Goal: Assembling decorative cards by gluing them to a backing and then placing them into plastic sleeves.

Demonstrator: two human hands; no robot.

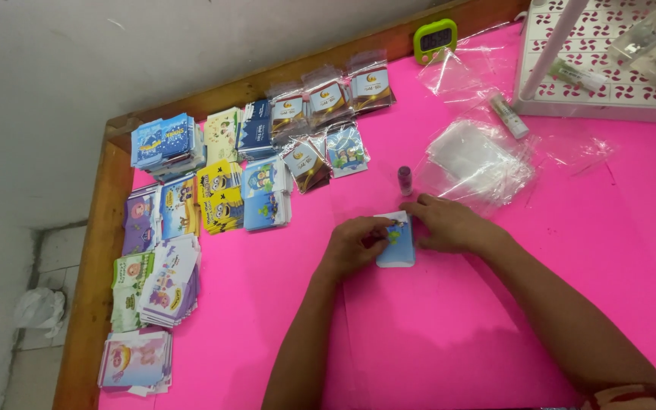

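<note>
Both hands are down on the pink table top [434, 326], working one small blue envelope [396, 241] that lies flat about mid-table. The left hand [354, 244] has its fingers curled in, pinching the envelope's left edge; the right hand [449, 225] presses on the top right corner, fingers bent over it. Looks to me like the flap-folding or closing stage, so whatever comes after needs a steady hold with one hand while the other works the flap.

Just past the fingertips stands a small purple glue stick [405, 180], upright, close enough to knock over. Off to the right of it sits a loose heap of clear plastic sleeves [480, 158], slippery stuff. To the left, stacks of printed envelopes [191, 205] run along the wooden table edge [93, 266], with some already-sleeved packs [328, 99] further back.

Plenty of bare pink near the forearms. Far back there's a green timer [435, 39] and a white lattice rack [601, 61].
</note>
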